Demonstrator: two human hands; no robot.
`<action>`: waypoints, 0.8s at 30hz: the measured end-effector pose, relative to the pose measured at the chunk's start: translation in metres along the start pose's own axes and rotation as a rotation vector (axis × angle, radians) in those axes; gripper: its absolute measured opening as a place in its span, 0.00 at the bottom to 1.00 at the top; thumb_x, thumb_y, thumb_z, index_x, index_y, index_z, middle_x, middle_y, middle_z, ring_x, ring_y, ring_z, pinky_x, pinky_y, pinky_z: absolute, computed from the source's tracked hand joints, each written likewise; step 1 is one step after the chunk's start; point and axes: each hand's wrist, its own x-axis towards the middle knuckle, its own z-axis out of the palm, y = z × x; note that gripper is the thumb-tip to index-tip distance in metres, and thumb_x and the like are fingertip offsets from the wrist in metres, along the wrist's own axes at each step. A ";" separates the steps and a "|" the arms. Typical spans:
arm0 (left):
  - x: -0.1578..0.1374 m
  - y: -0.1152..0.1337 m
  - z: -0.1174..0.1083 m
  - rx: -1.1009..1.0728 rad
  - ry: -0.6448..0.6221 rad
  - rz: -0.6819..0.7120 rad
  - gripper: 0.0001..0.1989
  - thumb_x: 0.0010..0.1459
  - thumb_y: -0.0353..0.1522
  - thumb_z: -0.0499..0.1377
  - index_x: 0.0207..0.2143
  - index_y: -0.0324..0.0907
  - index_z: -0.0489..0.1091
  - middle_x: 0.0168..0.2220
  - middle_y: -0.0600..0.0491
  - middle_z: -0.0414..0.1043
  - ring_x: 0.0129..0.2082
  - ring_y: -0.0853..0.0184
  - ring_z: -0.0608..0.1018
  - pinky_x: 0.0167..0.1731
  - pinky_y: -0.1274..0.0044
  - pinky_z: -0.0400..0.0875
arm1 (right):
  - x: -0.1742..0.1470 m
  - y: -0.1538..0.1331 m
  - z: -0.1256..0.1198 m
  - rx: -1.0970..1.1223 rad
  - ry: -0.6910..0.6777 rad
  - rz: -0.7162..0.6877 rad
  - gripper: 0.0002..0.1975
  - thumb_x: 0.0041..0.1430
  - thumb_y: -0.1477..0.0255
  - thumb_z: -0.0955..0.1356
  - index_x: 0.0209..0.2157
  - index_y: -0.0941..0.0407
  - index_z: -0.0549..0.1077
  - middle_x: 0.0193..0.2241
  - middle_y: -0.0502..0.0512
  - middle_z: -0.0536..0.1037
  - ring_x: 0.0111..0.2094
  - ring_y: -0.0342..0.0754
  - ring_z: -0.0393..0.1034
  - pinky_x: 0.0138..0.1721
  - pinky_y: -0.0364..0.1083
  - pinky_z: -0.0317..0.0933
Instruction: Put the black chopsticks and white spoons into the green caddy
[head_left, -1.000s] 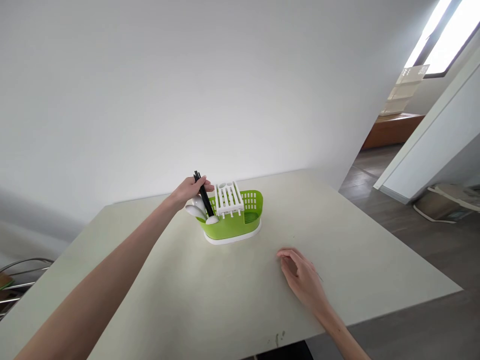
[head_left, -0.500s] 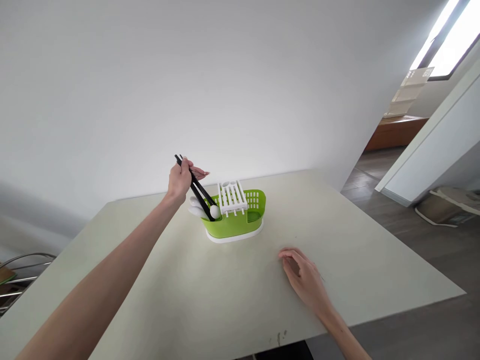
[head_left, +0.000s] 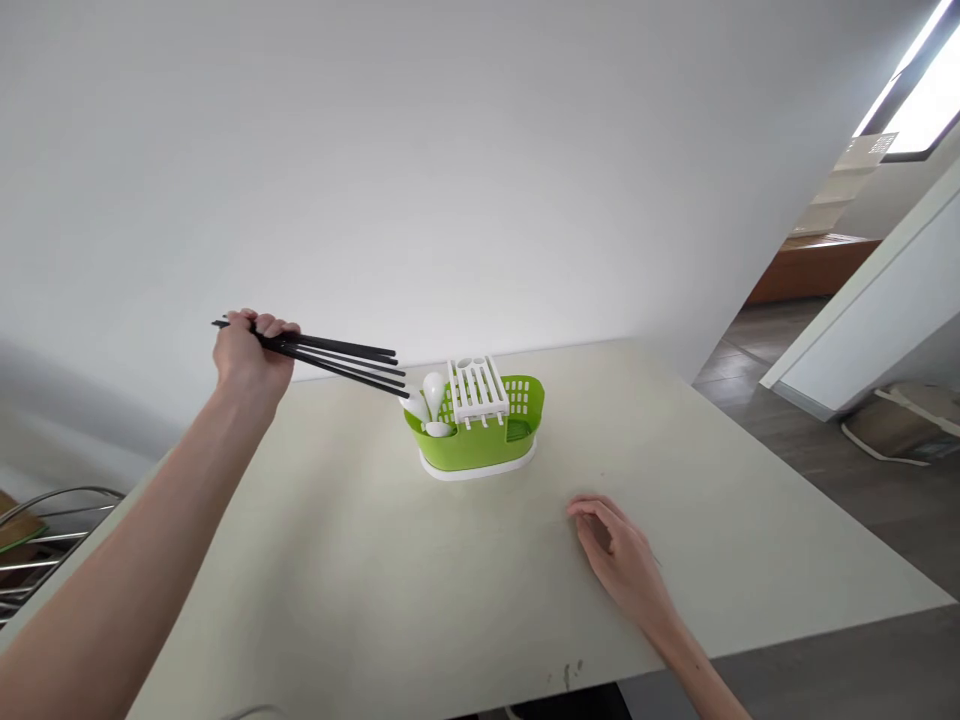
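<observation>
In my left hand (head_left: 255,352) is a bundle of several black chopsticks (head_left: 341,360), gripped near one end. Their other ends fan out to the right, just above the left end of a green basket (head_left: 469,455). White spoons (head_left: 433,392) stand in that end, heads up. A white slatted rack (head_left: 478,393) sits across the basket's middle, and the basket rests on a white base tray (head_left: 480,474). My right hand (head_left: 619,555) lies on the table, right of the basket and nearer to me, loosely curved with a gap between thumb and fingers, holding nothing.
The pale table (head_left: 375,580) meets a plain wall (head_left: 480,180) behind the basket. A metal wire rack (head_left: 52,540) stands beyond the table's left edge. On the floor at the right is a brownish bundle with white straps (head_left: 900,425).
My left hand has drawn the black chopsticks up and left out of the basket, and they now lie nearly level. My right hand keeps its place. The view has shifted slightly.
</observation>
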 end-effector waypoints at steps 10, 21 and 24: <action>0.023 0.023 -0.152 0.459 0.010 -0.131 0.18 0.74 0.24 0.41 0.29 0.43 0.54 0.18 0.66 0.43 0.12 0.79 0.49 0.13 0.85 0.46 | -0.006 0.018 0.001 -0.072 -0.030 -0.007 0.14 0.70 0.60 0.63 0.42 0.50 0.78 0.50 0.57 0.80 0.43 0.52 0.77 0.40 0.48 0.69; 0.033 -0.020 -0.248 0.977 0.017 -0.207 0.07 0.62 0.34 0.61 0.33 0.44 0.65 0.18 0.62 0.58 0.13 0.73 0.59 0.14 0.82 0.50 | -0.010 0.019 -0.004 -0.154 -0.035 0.016 0.15 0.68 0.58 0.64 0.41 0.51 0.78 0.51 0.59 0.80 0.49 0.55 0.76 0.44 0.50 0.68; 0.028 -0.029 -0.264 1.386 -0.103 0.006 0.07 0.62 0.38 0.58 0.35 0.45 0.69 0.25 0.54 0.70 0.21 0.65 0.71 0.24 0.75 0.66 | -0.011 0.018 -0.005 -0.172 -0.033 0.011 0.15 0.68 0.57 0.64 0.40 0.51 0.78 0.51 0.58 0.81 0.49 0.56 0.76 0.43 0.50 0.68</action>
